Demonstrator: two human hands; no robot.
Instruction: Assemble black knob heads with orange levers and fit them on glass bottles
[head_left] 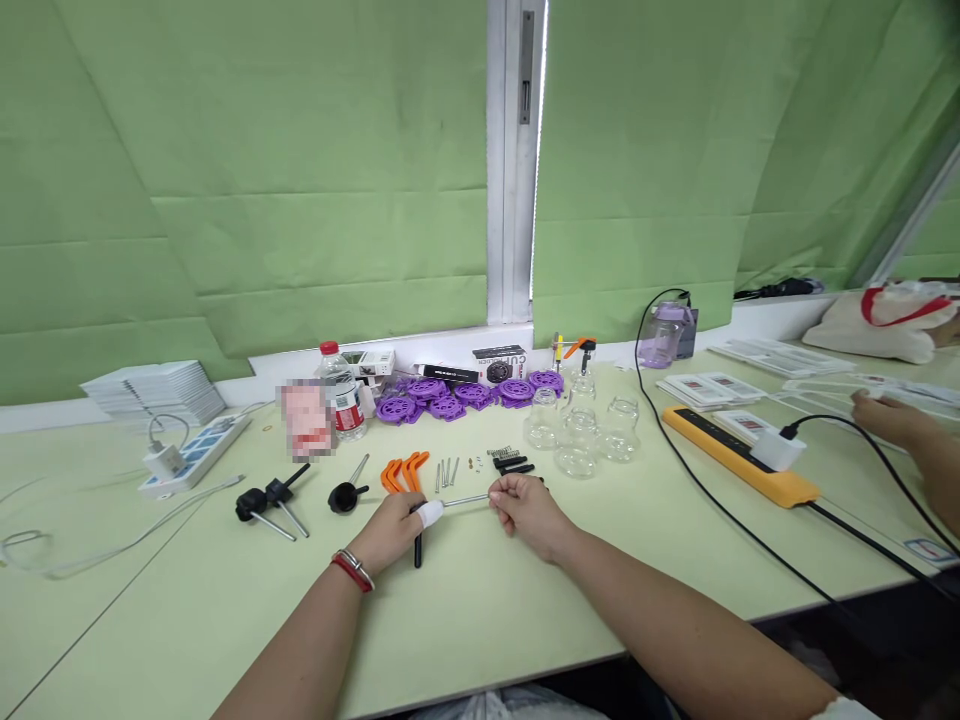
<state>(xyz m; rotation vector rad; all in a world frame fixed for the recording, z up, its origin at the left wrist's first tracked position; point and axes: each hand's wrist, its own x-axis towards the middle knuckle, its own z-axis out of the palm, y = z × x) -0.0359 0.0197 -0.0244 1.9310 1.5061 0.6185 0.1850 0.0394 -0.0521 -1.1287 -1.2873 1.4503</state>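
Note:
My left hand (396, 535) is closed round a black handle that points down toward the table, a white wrap on one fingertip. A thin metal rod (466, 500) runs from it to the right. My right hand (525, 510) pinches the rod's other end. Just beyond the hands lie orange plastic pieces (403, 470), several metal pins (445, 472), small springs and black parts (510, 462).
Black plunger parts (270, 498) lie to the left, clear glass cups (581, 435) and purple discs (465, 392) behind. A water bottle (343, 392), white power strip (196, 452), orange power strip (739, 455) with black cables, and another person's hand (896, 420) at right.

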